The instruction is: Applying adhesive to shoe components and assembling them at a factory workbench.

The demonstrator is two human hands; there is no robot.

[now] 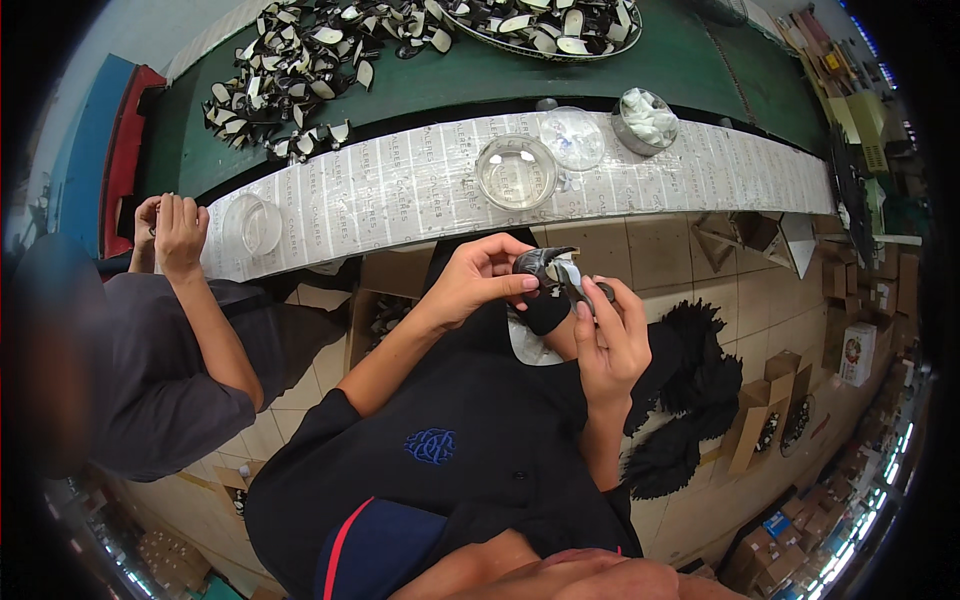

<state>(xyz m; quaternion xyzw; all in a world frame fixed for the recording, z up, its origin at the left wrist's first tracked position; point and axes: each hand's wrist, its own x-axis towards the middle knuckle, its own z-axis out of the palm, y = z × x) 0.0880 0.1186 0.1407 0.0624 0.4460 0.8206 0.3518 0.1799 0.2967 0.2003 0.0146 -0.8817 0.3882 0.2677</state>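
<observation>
Fingertips of the left hand [490, 275] pinch a curved black piece [538, 265] just on the near side of the pale ledge [400, 190]; the right hand [612, 345], narrowly closed, holds a small dark item [603, 291] of unclear kind against it. On the ledge stand a clear dish [516, 180], contents unclear, a metal tin [630, 141] of white pieces and, leftward, a clear tub [252, 225] near a co-worker's hands [180, 232]. Beyond the ledge, a round tray [545, 55] bears black-and-cream pieces, beside a loose heap [300, 75]. Black fringed material [690, 390] lies below the ledge, rightward.
</observation>
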